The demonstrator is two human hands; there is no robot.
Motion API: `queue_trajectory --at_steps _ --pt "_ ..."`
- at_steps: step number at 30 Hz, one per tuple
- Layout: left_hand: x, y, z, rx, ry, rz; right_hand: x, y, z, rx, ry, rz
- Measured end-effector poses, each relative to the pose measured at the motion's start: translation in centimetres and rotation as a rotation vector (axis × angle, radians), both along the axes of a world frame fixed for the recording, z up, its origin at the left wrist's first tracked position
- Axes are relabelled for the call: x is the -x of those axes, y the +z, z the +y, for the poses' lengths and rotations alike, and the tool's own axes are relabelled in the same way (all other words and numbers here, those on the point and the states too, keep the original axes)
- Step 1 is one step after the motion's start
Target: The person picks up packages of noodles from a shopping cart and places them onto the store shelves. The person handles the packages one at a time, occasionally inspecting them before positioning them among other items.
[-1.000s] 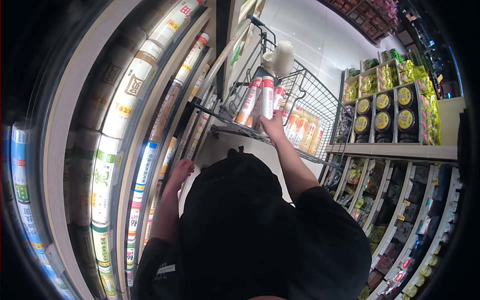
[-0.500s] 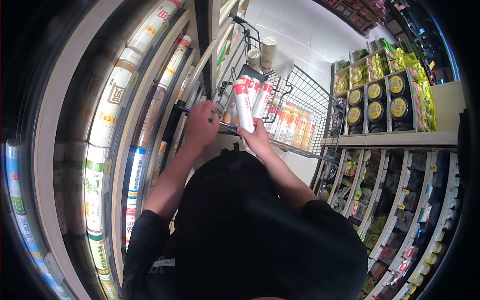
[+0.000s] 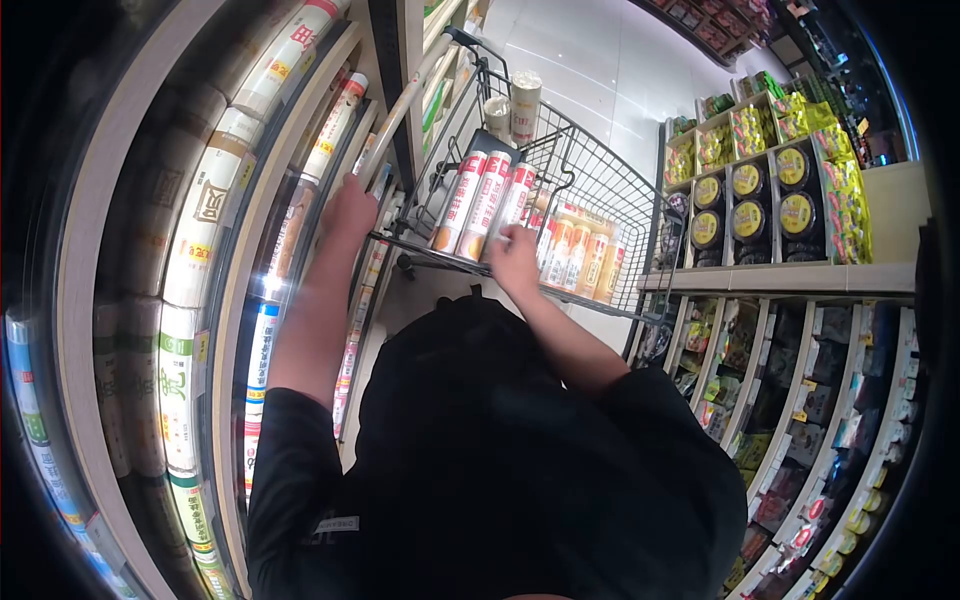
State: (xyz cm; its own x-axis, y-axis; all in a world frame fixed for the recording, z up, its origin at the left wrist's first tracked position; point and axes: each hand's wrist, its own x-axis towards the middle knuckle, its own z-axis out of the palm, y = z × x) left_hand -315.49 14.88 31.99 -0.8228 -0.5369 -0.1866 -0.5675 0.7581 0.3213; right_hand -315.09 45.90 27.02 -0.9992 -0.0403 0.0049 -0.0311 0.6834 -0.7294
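Note:
My right hand is closed around the lower end of a white, red-topped paper-wrapped noodle pack, which lies in the wire shopping cart. Two matching noodle packs lie side by side to its left, printed sides up. My left hand is at the left, beside the lower end of the cart's handle bar and close to the shelf edge. Its fingers are smeared and partly hidden. More noodle packs, with orange and yellow labels, stand in a row in the cart's right part.
Shelves of wrapped noodle rolls run close along my left. Two pale cylindrical packs stand at the cart's far end. To the right, a display holds black tubs with yellow lids and green-yellow bags, above racks of small packets.
My right hand has lowered the tilted noodle pack into the cart among the others. My left hand has moved left and up, from over the cart to the shelf side.

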Motion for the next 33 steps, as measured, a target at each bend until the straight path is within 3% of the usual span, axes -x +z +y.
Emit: queue_trajectory --at_steps 5,8,11,12,33 --pt "-0.4 -0.5 1.2 0.144 0.049 0.071 -3.1 -3.3 10.6 -0.073 -0.158 0.012" --pt "-1.1 -1.1 1.3 0.197 0.032 0.130 -3.2 -6.6 14.5 -0.452 0.057 -0.129" --pt "-2.1 -1.3 1.1 0.220 0.009 0.160 -3.4 -6.2 15.1 -0.537 0.179 -0.324" --pt "-2.3 -1.2 1.1 0.225 0.010 0.159 -4.0 -6.1 15.4 -0.559 0.199 -0.281" --pt "-17.4 -0.8 1.3 0.253 -0.073 0.237 -20.7 -6.2 15.3 -0.516 0.172 -0.297"
